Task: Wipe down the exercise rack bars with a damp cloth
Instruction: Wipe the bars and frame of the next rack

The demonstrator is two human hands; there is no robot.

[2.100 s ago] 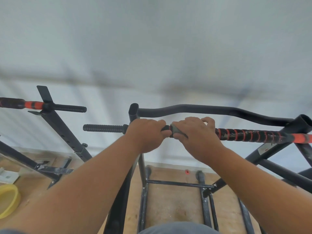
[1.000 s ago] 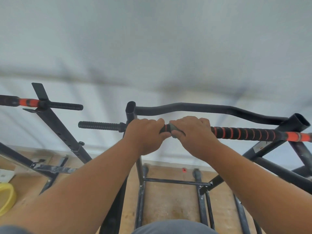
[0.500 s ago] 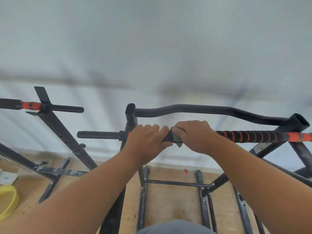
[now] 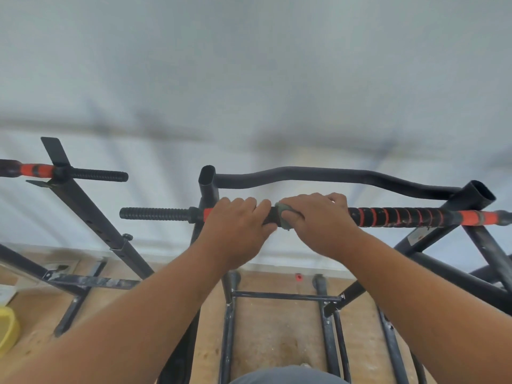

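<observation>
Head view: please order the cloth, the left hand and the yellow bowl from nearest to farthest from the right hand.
1. Cloth: gripped on the bar by the right hand.
2. Left hand: beside it, left on the bar.
3. Yellow bowl: far left, on the floor.

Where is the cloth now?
In the head view the grey-green cloth is wrapped on the striped bar, centre frame, under the right hand, beside the left hand.
</observation>
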